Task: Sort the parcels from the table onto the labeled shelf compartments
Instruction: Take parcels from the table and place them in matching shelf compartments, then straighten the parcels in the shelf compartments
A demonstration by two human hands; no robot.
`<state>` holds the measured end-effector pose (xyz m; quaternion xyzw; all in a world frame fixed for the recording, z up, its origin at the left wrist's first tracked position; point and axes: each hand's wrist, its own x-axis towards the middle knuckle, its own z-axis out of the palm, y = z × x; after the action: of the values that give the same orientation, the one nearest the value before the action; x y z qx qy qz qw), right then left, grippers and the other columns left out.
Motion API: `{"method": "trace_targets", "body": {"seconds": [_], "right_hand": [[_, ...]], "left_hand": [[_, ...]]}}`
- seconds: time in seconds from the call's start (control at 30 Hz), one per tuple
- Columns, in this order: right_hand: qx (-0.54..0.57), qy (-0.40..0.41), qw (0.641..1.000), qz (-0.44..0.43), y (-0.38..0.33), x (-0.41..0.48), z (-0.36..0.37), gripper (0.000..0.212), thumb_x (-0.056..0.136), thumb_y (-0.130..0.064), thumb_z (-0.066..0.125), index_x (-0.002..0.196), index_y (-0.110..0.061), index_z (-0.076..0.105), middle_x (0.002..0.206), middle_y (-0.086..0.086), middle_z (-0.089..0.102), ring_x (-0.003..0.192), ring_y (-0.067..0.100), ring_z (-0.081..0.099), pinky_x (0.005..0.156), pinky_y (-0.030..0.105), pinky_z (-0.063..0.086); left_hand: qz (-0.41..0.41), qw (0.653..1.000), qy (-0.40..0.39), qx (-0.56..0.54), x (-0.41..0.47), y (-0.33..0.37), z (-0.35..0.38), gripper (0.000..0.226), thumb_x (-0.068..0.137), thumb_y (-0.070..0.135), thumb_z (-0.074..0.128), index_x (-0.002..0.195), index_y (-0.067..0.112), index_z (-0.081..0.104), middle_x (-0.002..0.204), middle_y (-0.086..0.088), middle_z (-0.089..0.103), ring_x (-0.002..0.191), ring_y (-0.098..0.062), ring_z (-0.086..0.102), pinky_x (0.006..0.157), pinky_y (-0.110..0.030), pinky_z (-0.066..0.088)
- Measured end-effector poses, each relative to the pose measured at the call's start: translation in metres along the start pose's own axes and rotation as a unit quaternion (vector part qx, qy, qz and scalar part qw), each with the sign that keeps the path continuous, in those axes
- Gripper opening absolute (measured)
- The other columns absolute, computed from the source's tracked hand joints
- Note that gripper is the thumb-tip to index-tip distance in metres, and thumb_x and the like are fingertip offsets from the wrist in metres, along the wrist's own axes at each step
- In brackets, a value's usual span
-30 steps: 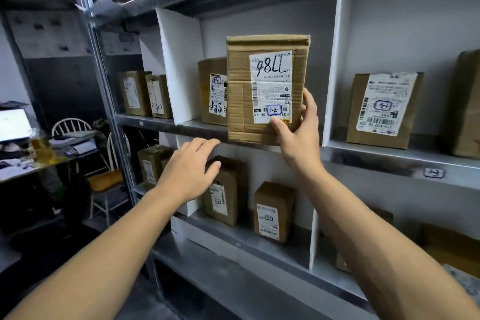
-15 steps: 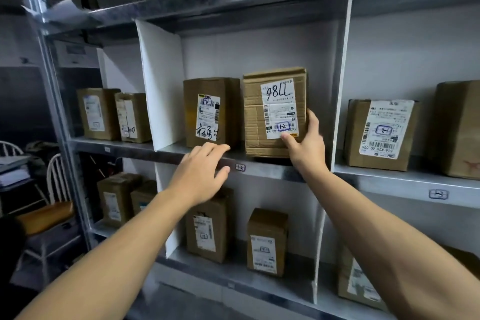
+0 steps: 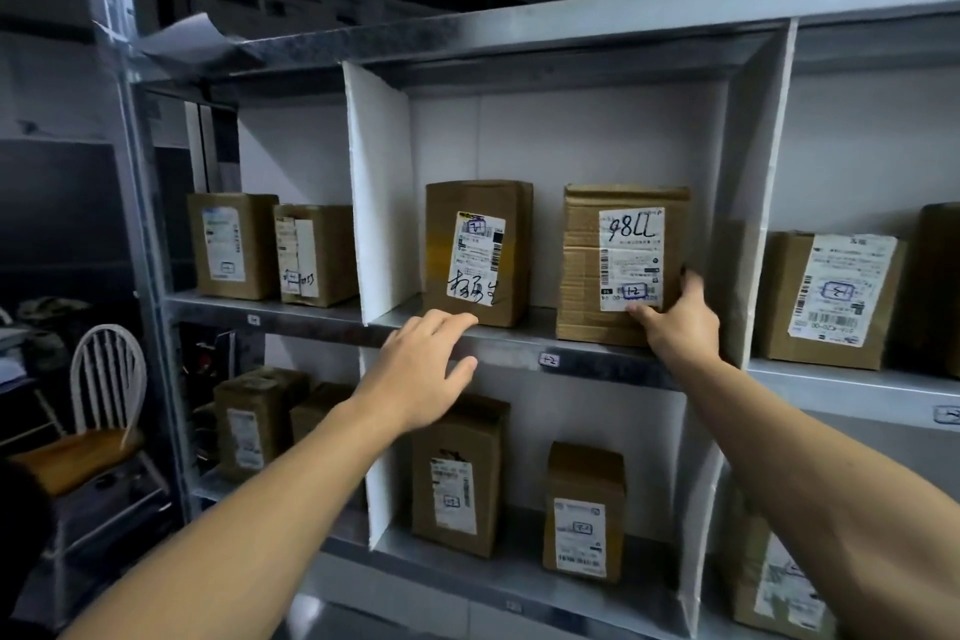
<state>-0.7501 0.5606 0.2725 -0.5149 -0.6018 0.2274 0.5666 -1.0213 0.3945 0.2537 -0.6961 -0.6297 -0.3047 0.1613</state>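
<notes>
Parcel (image 3: 584, 276), boxy ribbed cardboard, seemingly in right hand (image 3: 675, 325)

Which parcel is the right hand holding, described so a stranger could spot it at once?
On the metal shelf rack, find the upper row's middle compartment, between white dividers. Two parcels stand there; the right hand grips the right-hand parcel at its lower corner. Its label carries handwriting at the top, its neighbour's at the bottom.

Parcel (image 3: 584, 276) label handwritten "98LL", stamped "1-2"
</notes>
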Motion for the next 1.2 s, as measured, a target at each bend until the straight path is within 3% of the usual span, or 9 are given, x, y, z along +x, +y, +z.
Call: {"method": "trace_targets", "body": {"seconds": [0.27, 0.4, 0.53, 0.67, 0.8, 1.0, 1.2], "right_hand": [[-0.047, 0.051, 0.998, 0.000, -0.009, -0.014, 0.020, 0.075, 0.088, -0.030, 0.076, 0.147, -0.024, 0.030, 0.136, 0.010, 0.058, 0.124, 0.035, 0.056, 0.099, 0.049, 0.047], [-0.032, 0.083, 0.996, 0.009, -0.015, -0.029, 0.024, 0.080, 0.089, -0.034, 0.073, 0.152, -0.029, 0.024, 0.147, 0.014, 0.040, 0.130, 0.037, 0.048, 0.106, 0.053, 0.042], [-0.065, 0.132, 0.984, -0.105, -0.034, -0.061, 0.043, 0.068, 0.093, -0.033, 0.067, 0.149, -0.034, 0.028, 0.154, 0.009, 0.030, 0.139, 0.031, 0.037, 0.112, 0.052, 0.039], [-0.109, 0.017, 0.956, -0.271, -0.062, -0.106, 0.086, 0.058, 0.096, -0.032, 0.060, 0.147, -0.032, 0.033, 0.147, 0.004, 0.042, 0.132, 0.021, 0.041, 0.104, 0.039, 0.039], [-0.231, -0.058, 0.880, -0.411, -0.087, -0.143, 0.139, 0.039, 0.096, -0.035, 0.060, 0.131, -0.017, 0.057, 0.130, 0.006, 0.058, 0.118, 0.026, 0.055, 0.095, 0.045, 0.050], [-0.256, -0.120, 0.865, -0.414, -0.129, -0.154, 0.216, 0.043, 0.100, -0.044, 0.050, 0.136, -0.022, 0.051, 0.141, 0.006, 0.051, 0.128, 0.027, 0.050, 0.103, 0.044, 0.045], [-0.220, -0.133, 0.858, -0.445, -0.176, -0.144, 0.296, 0.048, 0.099, -0.045, 0.051, 0.141, -0.023, 0.047, 0.145, 0.008, 0.048, 0.130, 0.030, 0.049, 0.101, 0.048, 0.046]], "left_hand": [[0.008, 1.000, -0.014, -0.013, -0.008, -0.043, -0.016, 0.049, 0.096, 0.039, 0.049, 0.142, 0.027, 0.041, 0.141, 0.005, 0.045, 0.131, -0.017, 0.039, 0.107, -0.044, 0.037], [0.018, 0.999, -0.022, -0.017, -0.016, -0.060, -0.016, 0.050, 0.095, 0.039, 0.051, 0.142, 0.027, 0.041, 0.140, 0.005, 0.047, 0.130, -0.017, 0.040, 0.107, -0.044, 0.036], [0.019, 1.000, -0.014, -0.012, -0.021, -0.080, -0.019, 0.049, 0.095, 0.040, 0.051, 0.141, 0.027, 0.042, 0.139, 0.004, 0.048, 0.128, -0.019, 0.042, 0.105, -0.042, 0.037], [-0.010, 1.000, 0.010, 0.005, -0.033, -0.104, -0.027, 0.050, 0.094, 0.042, 0.051, 0.141, 0.030, 0.040, 0.137, 0.004, 0.049, 0.125, -0.017, 0.044, 0.102, -0.041, 0.038], [-0.044, 0.998, 0.046, 0.029, -0.047, -0.141, -0.046, 0.049, 0.094, 0.040, 0.051, 0.141, 0.029, 0.040, 0.137, 0.005, 0.049, 0.125, -0.017, 0.043, 0.104, -0.040, 0.039], [-0.100, 0.989, 0.061, 0.091, -0.061, -0.206, -0.081, 0.050, 0.094, 0.038, 0.052, 0.141, 0.025, 0.043, 0.137, -0.001, 0.051, 0.125, -0.023, 0.044, 0.104, -0.045, 0.039], [-0.113, 0.982, 0.072, 0.132, -0.049, -0.283, -0.104, 0.049, 0.095, 0.038, 0.052, 0.141, 0.024, 0.043, 0.136, -0.001, 0.050, 0.125, -0.023, 0.044, 0.103, -0.043, 0.037]]}}
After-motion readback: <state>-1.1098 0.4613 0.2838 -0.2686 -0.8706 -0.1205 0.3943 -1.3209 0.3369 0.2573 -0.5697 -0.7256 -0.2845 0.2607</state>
